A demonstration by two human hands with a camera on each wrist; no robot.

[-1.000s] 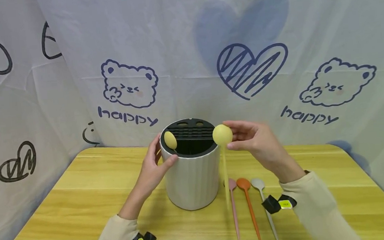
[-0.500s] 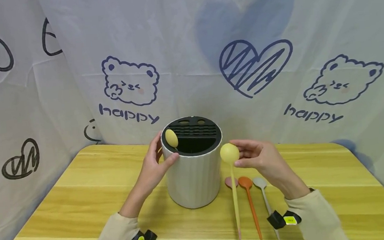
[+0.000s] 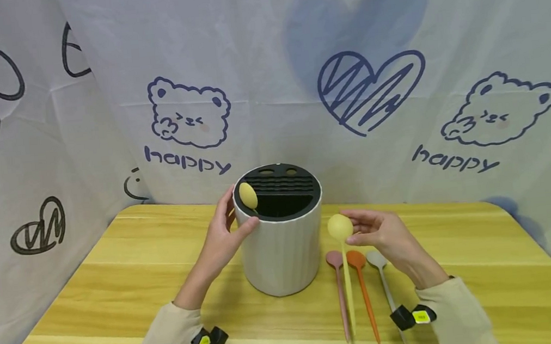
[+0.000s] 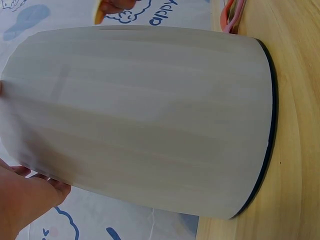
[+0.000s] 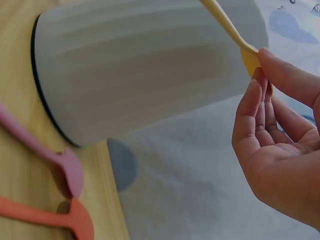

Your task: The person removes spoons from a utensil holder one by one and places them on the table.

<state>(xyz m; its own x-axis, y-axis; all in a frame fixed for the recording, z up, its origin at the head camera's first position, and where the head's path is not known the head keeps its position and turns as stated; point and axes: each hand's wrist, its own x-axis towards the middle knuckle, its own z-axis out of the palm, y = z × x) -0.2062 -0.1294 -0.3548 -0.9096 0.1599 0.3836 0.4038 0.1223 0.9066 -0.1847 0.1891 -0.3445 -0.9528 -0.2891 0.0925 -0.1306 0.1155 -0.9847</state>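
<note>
A white ribbed utensil holder (image 3: pixel 283 256) with a black slotted top (image 3: pixel 279 185) stands upright on the table. My left hand (image 3: pixel 224 239) steadies it at the upper left side, thumb at the front rim and fingers round the far side. A yellow spoon (image 3: pixel 248 195) stands in the holder, its head poking up beside that thumb. To the right, my right hand (image 3: pixel 384 238) pinches another yellow spoon (image 3: pixel 340 227) by its head between thumb and fingers, the handle hanging down. In the right wrist view this spoon (image 5: pixel 224 21) overlaps the holder (image 5: pixel 150 65).
Pink (image 3: pixel 334 259), orange (image 3: pixel 356 260) and pale grey (image 3: pixel 376 260) spoons lie side by side on the wooden table (image 3: pixel 119 295), right of the holder. Behind the table hangs a printed white cloth (image 3: pixel 265 58).
My right hand has lowered the yellow spoon and carried it slightly right, away from the holder's rim. My left hand keeps its place on the holder. The head view has shifted a little.
</note>
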